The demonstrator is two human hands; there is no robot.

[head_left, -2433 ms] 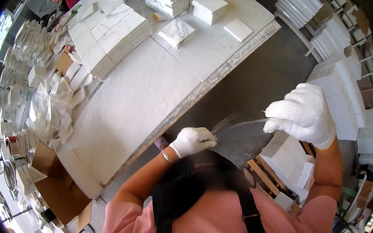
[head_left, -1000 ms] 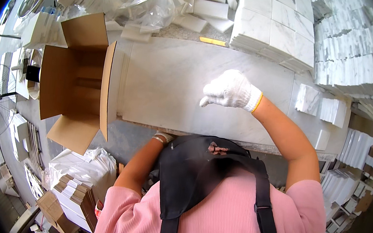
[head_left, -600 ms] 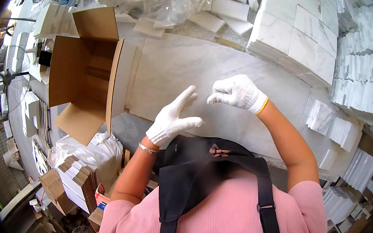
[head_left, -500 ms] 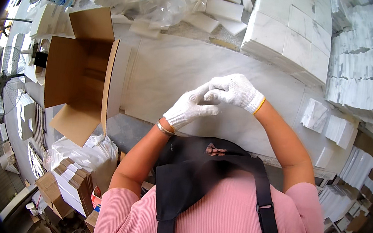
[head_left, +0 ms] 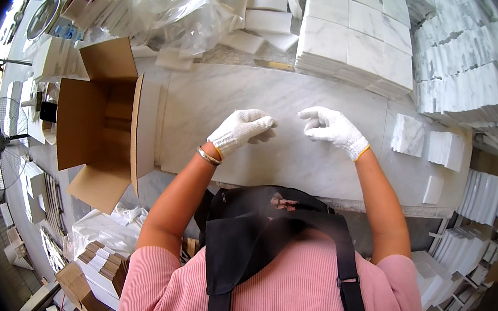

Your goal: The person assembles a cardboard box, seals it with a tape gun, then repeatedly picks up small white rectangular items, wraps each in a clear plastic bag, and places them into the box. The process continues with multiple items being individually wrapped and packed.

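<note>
Both of my hands wear white knitted gloves and hover above a pale marble slab point(head_left: 219, 96) on the worktable. My left hand point(head_left: 241, 131), with a bracelet at its wrist, is loosely bent and shows nothing in its grasp. A short gap away, my right hand point(head_left: 334, 132) has its thumb and fingers apart, also holding nothing. An open cardboard box point(head_left: 134, 135), brown inside and white outside, lies left of my left hand with its flaps spread. Small marble pieces point(head_left: 408, 135) rest to the right of my right hand.
Stacked white marble tiles point(head_left: 356, 38) stand behind the slab, with more tile stacks point(head_left: 468, 89) at the far right. Clear plastic wrap point(head_left: 180, 10) and white foam sheets point(head_left: 268, 21) lie at the back. A fan point(head_left: 6, 135) stands at the far left; folded cartons point(head_left: 102, 262) sit lower left.
My hands, touching each other before, have drawn apart, the left one leftward and the right one rightward. The whole view has shifted slightly.
</note>
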